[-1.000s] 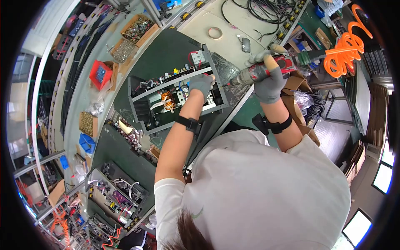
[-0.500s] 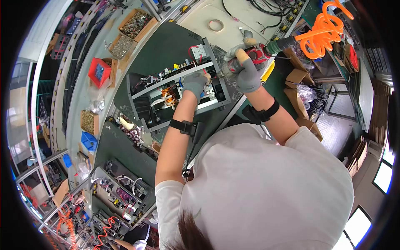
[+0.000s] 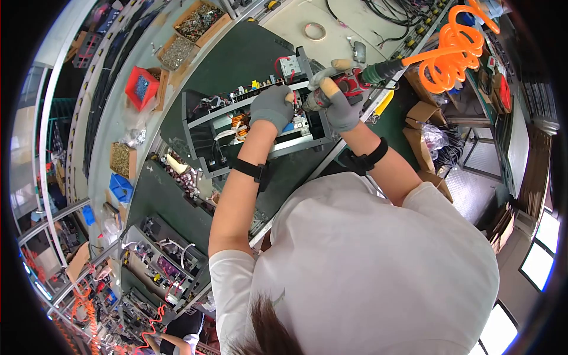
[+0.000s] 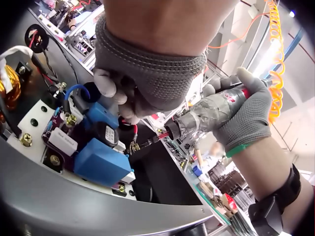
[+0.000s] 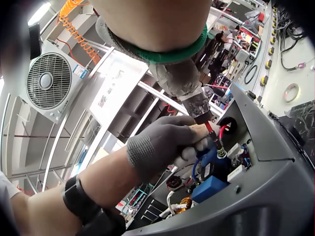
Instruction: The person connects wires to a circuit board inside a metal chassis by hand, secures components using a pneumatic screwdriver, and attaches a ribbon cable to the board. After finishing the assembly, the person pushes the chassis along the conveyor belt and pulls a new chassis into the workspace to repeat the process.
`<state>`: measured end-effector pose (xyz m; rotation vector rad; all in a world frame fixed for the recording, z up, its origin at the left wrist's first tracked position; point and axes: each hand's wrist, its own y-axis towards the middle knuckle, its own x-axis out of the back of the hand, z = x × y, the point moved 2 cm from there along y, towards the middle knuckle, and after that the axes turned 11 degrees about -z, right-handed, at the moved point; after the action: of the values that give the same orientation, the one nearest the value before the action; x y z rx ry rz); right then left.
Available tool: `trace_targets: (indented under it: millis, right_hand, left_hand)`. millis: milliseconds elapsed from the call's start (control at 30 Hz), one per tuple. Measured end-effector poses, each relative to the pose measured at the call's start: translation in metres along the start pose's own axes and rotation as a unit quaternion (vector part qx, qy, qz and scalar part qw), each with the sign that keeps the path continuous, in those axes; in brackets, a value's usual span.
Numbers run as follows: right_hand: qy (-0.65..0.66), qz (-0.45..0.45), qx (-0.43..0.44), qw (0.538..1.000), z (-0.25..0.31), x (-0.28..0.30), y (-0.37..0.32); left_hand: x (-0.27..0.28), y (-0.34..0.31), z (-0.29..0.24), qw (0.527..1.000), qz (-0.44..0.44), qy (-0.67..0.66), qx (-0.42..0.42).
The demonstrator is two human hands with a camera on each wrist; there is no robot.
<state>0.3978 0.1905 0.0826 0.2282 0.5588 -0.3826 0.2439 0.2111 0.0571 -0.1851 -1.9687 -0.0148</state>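
Note:
My gloved right hand [image 3: 341, 109] grips a taped air screwdriver [image 4: 209, 118]. Its bit [image 4: 160, 137] points down onto a brass terminal screw [image 4: 134, 146], where a red wire [image 5: 222, 132] ends. The screw is inside an open grey metal chassis [image 3: 284, 145]. Over the chassis, my gloved left hand [image 3: 272, 109] has curled fingers, their tips close to the red wire and the bit; I cannot tell what they hold. Near them sit blue block components [image 4: 102, 164] on a white-based board and a copper coil [image 3: 239, 127].
An orange coiled hose [image 3: 452, 50] trails from the screwdriver. Bins of small hardware, among them a red bin [image 3: 142, 89] and a blue bin [image 3: 121, 188], line the left shelf. A tape roll [image 3: 315, 31] and black cables [image 3: 396, 18] lie beyond the chassis. Another chassis [image 3: 160, 260] stands at lower left.
My right hand has brought the screwdriver left and down, from beside the chassis to the terminal inside it. My left hand has shifted slightly left and stays over the chassis.

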Motion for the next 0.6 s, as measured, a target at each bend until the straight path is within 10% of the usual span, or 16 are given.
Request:
trace_targets:
  millis: [167, 433, 600]
  right_hand:
    - [-0.026, 0.037, 0.024, 0.999, -0.009, -0.002, -0.006]
    - [-0.040, 0.085, 0.007, 0.996, -0.004, -0.012, -0.013]
    - [-0.060, 0.133, -0.017, 0.989, -0.007, -0.014, -0.017]
  left_hand:
    - [0.003, -0.001, 0.005, 0.999, 0.027, -0.042, -0.013]
    - [0.012, 0.007, 0.004, 0.961, -0.167, 0.082, -0.204]
    - [0.008, 0.027, 0.004, 0.975, -0.067, 0.059, -0.201]
